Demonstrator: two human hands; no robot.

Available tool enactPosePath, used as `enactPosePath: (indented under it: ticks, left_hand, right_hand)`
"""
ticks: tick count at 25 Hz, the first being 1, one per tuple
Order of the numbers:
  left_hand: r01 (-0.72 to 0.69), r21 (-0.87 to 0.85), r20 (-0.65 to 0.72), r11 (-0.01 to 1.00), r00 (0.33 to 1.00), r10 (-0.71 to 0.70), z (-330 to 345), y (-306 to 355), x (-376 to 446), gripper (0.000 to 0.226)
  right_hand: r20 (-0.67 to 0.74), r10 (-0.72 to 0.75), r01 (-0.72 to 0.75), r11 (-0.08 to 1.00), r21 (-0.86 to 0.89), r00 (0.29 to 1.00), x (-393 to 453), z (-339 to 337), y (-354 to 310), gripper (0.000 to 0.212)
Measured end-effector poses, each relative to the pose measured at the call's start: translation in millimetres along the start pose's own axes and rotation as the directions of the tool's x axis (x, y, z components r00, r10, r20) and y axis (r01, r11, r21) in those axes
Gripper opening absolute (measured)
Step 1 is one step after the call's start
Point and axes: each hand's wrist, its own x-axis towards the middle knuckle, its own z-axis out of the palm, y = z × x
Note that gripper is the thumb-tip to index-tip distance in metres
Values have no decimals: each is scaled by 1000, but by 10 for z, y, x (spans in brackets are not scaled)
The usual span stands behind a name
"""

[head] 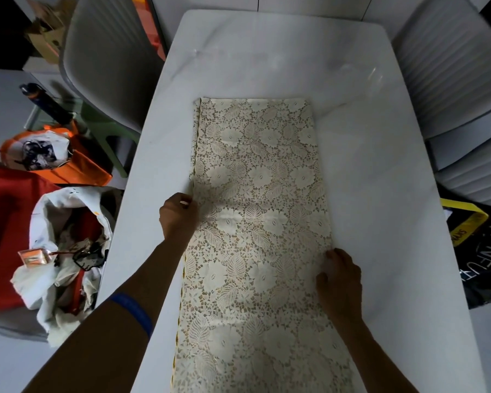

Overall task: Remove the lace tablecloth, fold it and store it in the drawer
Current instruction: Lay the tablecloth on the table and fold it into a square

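I see the cream floral lace tablecloth (255,222) folded into a long strip on the white table (380,165). My left hand (178,214) pinches its left edge — fingers curled; my right hand (339,282) rests on its right edge, fingers bent, grip unclear.

A home dining corner: a white marble-look table (380,137) flanked by grey moulded chairs (105,61), with cloth-stuffed bags (68,251) at left

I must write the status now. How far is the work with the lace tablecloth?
Done: the lace tablecloth no longer covers the white table; it lies folded into a long strip. In hand: the left hand pinches the strip's left edge, and the right hand presses on its right edge, apparently lining up the layers. Left: fold the strip shorter and store it; no drawer is in view.
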Motion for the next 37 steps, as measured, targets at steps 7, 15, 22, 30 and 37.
enactPosePath:
  ticks: [7, 15, 22, 30, 37]
  left_hand:
    - [-42, 79, 34, 996, 999, 40, -342, -569, -813, 15]
    - [246, 264, 166, 933, 941, -295, -698, -1209, -2013, 21]
    - [125, -100, 251, 987, 963, -97, -851, -1186, -2226, 14]
    - [-451, 285, 596, 846, 775, 212, -1065, -1331, -1879, 48]
    - [-859, 506, 670, 79, 449, 591, -1078, -1497, -1734, 68]
  right_hand:
    - [172, -115, 123, 992, -36, 978, -59, -121, 157, 67]
    - [246, 303, -353, 916, 191, 921, -1108, -346, 611, 29]
    - [301, 39, -136, 941, 309, 953, -1054, -511, 593, 23]
    - [448, -240, 128, 955, 266, 861, -726, -612, 930, 37]
    - [456, -720, 841, 348, -416, 523, -615, -488, 897, 93]
